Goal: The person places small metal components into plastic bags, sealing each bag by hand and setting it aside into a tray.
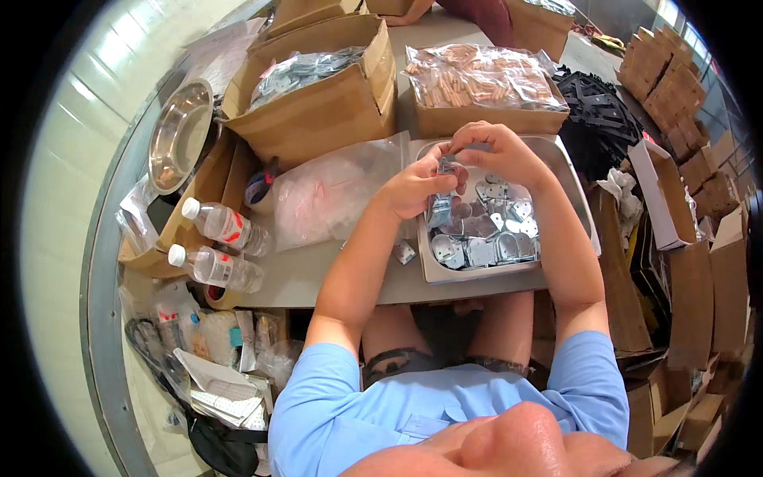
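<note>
Head view | my left hand (pixel 415 189) and right hand (pixel 501 151) meet above the grey tray (pixel 574 184) of metal brackets (pixel 493 238) on the counter (pixel 302 274) | fingers of both pinched shut on a small clear bag (pixel 442 203) of brackets | step: I judge bagging in hand | next move needs a steady grip at the bag mouth.

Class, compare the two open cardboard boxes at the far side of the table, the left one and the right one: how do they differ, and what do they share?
The left cardboard box holds clear bags of grey metal parts; the right cardboard box holds bags of tan, wood-coloured pieces. The left box sits turned at an angle to the table edge; the right box sits nearly square, just beyond the tray under the hands. Both are brown, open-topped and filled with bagged parts.
</note>
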The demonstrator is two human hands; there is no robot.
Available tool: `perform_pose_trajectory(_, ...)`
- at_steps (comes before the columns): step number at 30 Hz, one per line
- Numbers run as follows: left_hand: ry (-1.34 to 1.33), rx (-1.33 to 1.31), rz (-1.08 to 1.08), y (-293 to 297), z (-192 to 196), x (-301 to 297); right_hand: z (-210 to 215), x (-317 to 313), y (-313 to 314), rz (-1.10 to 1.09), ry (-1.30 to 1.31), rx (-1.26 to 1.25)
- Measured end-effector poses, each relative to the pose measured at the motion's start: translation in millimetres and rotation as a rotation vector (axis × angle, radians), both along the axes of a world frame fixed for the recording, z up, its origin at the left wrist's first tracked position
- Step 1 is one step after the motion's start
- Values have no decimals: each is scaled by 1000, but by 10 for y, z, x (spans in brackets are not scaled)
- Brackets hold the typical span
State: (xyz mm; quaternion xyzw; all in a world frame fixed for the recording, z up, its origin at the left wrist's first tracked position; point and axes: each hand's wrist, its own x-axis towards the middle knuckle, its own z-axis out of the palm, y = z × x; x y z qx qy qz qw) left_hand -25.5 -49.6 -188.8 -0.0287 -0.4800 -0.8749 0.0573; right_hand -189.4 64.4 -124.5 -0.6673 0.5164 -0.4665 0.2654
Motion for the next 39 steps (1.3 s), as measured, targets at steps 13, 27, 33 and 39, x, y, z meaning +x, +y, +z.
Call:
perform_pose_trajectory(13, 31, -142, 265, 19, 109, -25, -101, 101, -19, -126, 375, -145)
perform_pose_trajectory(27, -146, -525, 627, 27, -61, -134, -12, 34, 4, -321, 339, 272)
perform_pose_trajectory(33, -160, -946, 786, 195, 125, -74, -147, 20, -51, -160, 327, 131)
perform_pose_trajectory(39, -113, -909, 785, 162, 206, -2, -11, 133, 5, -146, 355, -63)
